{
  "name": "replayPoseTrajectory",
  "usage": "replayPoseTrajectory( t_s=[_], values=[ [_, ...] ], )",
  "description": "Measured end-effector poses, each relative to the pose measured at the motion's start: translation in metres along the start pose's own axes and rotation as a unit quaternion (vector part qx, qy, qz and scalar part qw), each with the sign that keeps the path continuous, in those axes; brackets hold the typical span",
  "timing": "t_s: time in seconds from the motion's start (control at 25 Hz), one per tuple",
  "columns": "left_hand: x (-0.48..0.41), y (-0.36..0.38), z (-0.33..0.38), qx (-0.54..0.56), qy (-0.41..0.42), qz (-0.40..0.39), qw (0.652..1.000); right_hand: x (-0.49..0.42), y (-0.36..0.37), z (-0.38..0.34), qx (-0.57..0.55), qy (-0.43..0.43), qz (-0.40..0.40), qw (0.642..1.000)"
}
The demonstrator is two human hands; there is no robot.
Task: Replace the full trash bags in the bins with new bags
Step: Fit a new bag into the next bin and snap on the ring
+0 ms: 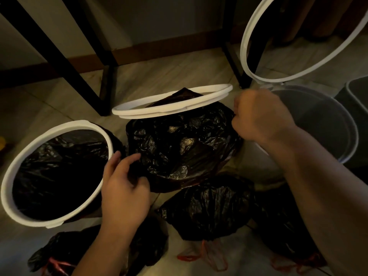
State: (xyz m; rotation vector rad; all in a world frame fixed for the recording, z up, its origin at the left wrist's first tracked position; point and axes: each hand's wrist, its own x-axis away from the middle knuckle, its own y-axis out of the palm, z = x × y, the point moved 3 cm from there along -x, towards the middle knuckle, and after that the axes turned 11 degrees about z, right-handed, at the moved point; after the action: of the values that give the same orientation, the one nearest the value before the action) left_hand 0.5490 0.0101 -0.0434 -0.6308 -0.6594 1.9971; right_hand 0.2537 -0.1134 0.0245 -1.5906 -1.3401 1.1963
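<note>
A black trash bag [179, 144] is spread over the middle bin, whose white ring [171, 105] is tilted up behind it. My left hand [125, 186] grips the bag's near-left edge. My right hand [260, 116] is fisted on the bag's right edge. The left bin [55, 172] holds a black liner under its closed white ring. The right bin [310, 124] is bare grey inside, its white ring [298, 36] flipped upright. Three tied full black bags with red drawstrings lie on the floor: one [209, 210], one [95, 253] and one [286, 228].
Black table legs [107, 76] stand behind the bins on the pale tiled floor. A second dark leg [235, 56] rises by the right bin. Another grey bin's edge [356, 96] shows at far right. A wooden skirting runs along the back wall.
</note>
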Motion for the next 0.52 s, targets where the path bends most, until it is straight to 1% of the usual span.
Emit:
replayPoseTrajectory(
  t_s=[0.04,0.08,0.16,0.2,0.32,0.4,0.48,0.52],
  values=[
    [-0.007,-0.002,0.008,-0.023,0.041,0.02,0.999,-0.002,0.0,-0.004,-0.022,-0.007,0.018,1.0],
    [-0.016,-0.002,0.016,-0.044,0.083,0.035,0.995,-0.004,0.006,-0.008,-0.051,-0.011,0.013,0.999],
    [-0.044,0.004,0.033,-0.08,0.154,0.033,0.984,-0.008,0.024,-0.016,-0.079,-0.03,-0.035,0.996],
    [-0.063,0.008,0.039,-0.094,0.175,0.017,0.98,-0.012,0.034,-0.016,-0.1,-0.034,-0.045,0.993],
    [-0.11,0.024,0.046,-0.129,0.202,-0.05,0.97,-0.027,0.048,-0.015,-0.164,0.006,-0.005,0.986],
    [-0.128,0.029,0.05,-0.139,0.265,-0.094,0.949,-0.034,0.056,-0.013,-0.206,0.03,0.0,0.978],
    [-0.14,0.035,0.053,-0.131,0.339,-0.13,0.923,-0.037,0.059,-0.015,-0.219,0.031,0.012,0.975],
    [-0.148,0.037,0.054,-0.127,0.354,-0.143,0.915,-0.041,0.062,-0.015,-0.221,0.031,0.017,0.975]
  ],
)
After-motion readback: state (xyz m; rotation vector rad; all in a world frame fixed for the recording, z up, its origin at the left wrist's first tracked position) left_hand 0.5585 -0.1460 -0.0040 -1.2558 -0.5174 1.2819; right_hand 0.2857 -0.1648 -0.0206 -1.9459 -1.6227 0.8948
